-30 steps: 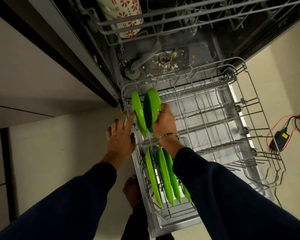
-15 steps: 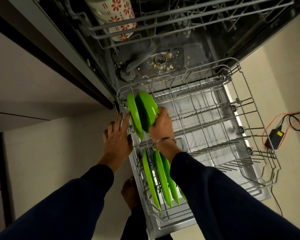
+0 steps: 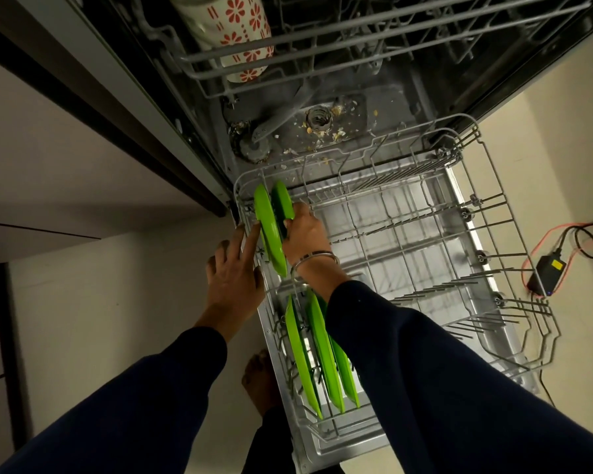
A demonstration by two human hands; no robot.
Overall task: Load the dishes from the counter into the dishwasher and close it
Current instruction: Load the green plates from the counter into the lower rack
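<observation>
The lower rack [image 3: 486, 234] is pulled out over the open dishwasher door. Two green plates stand on edge at its far left corner. My right hand [image 3: 303, 234] grips the right green plate [image 3: 283, 201] by its rim. My left hand [image 3: 235, 268] stays flat, its straight fingers touching the left green plate [image 3: 269, 230] from the rack's left side. Three more green plates [image 3: 322, 350] stand in the rack's near left slots, partly hidden by my right sleeve. A white cup with red flowers [image 3: 233, 32] lies in the upper rack.
Food crumbs lie round the drain [image 3: 319, 119] on the tub floor. A dark cabinet edge [image 3: 93, 107] runs along the left. A black adapter with red and black cables [image 3: 545, 271] lies on the floor at right. My bare foot [image 3: 261, 381] stands left of the door.
The right green plate has been turned from facing me to nearly upright on edge beside the left plate. My left hand has stayed against the left plate.
</observation>
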